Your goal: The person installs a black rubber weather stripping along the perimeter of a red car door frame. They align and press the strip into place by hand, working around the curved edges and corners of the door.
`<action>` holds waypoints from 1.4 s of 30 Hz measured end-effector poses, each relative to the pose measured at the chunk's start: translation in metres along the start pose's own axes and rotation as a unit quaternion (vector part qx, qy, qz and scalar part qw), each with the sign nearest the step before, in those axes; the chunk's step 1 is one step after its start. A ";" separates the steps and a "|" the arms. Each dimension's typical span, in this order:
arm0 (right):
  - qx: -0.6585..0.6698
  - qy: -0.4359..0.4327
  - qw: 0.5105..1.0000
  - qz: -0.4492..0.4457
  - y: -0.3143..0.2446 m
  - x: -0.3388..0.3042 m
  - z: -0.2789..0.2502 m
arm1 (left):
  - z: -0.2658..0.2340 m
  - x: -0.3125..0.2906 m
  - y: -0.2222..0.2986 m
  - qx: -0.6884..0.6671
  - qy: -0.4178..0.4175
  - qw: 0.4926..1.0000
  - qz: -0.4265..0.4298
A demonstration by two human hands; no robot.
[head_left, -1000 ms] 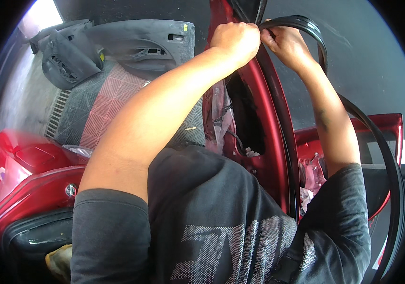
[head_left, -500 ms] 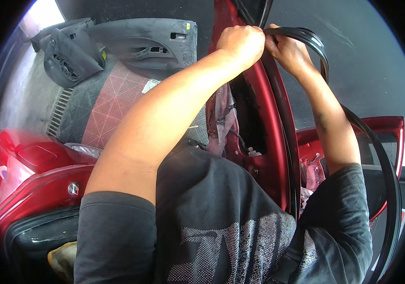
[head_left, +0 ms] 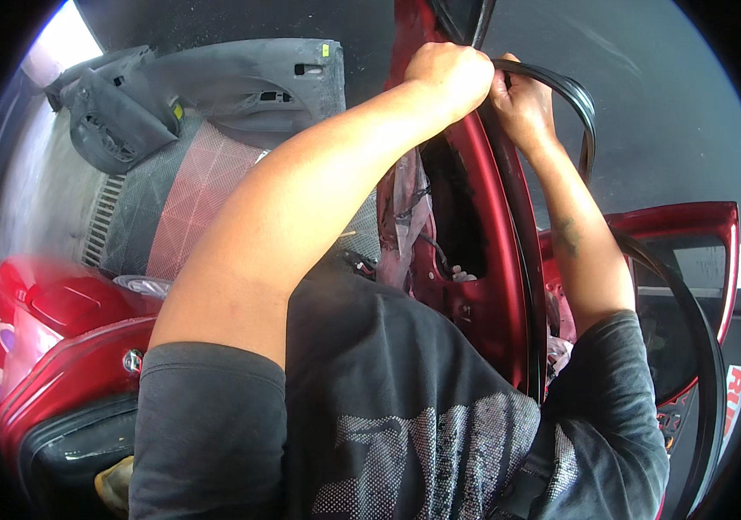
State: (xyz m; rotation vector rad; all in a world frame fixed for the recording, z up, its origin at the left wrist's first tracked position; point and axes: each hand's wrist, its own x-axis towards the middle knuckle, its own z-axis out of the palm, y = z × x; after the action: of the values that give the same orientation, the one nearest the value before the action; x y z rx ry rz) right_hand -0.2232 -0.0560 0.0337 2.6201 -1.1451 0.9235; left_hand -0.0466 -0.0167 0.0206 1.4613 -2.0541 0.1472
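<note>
A long black rubber weatherstrip (head_left: pixel 590 121) loops out from between my hands to the right, behind my right forearm and down past my sleeve. My left hand (head_left: pixel 453 76) is closed in a fist on the strip, against the upper part of a red car door (head_left: pixel 496 225). Just to its right, my right hand (head_left: pixel 525 106) grips the same strip with bent fingers. The hands are nearly touching, and the strip's contact with the door is hidden under them. The door stands edge-on before me, its inner side bare with a dark opening.
Grey door trim panels (head_left: pixel 240 82) lie far left on a patterned mat (head_left: pixel 201 186), beside a floor grate (head_left: pixel 104 224). Red bodywork (head_left: pixel 67 303) with a black seal is near left. Another red door with a window (head_left: pixel 682 208) stands at the right.
My hands have shifted slightly right and down along the door, still gripping the weatherstrip. Its loop hangs a little lower, and the view has turned slightly.
</note>
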 end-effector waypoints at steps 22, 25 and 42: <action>-0.085 -0.031 0.995 0.039 0.010 -0.008 -0.009 | 0.030 0.006 0.010 -0.030 0.025 0.999 0.021; -0.094 -0.063 0.992 0.055 0.001 -0.004 -0.013 | 0.030 0.005 0.009 -0.017 0.018 1.000 0.015; -0.332 -0.344 0.872 -0.107 -0.006 0.024 -0.023 | 0.002 0.020 0.011 -0.006 -0.213 0.977 -0.023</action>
State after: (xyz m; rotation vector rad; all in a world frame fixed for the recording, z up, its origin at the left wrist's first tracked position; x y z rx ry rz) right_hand -0.2179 -0.0587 0.0669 2.4012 -0.9905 -0.4501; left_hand -0.0614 -0.0298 0.0330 1.6401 -2.3436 -0.2156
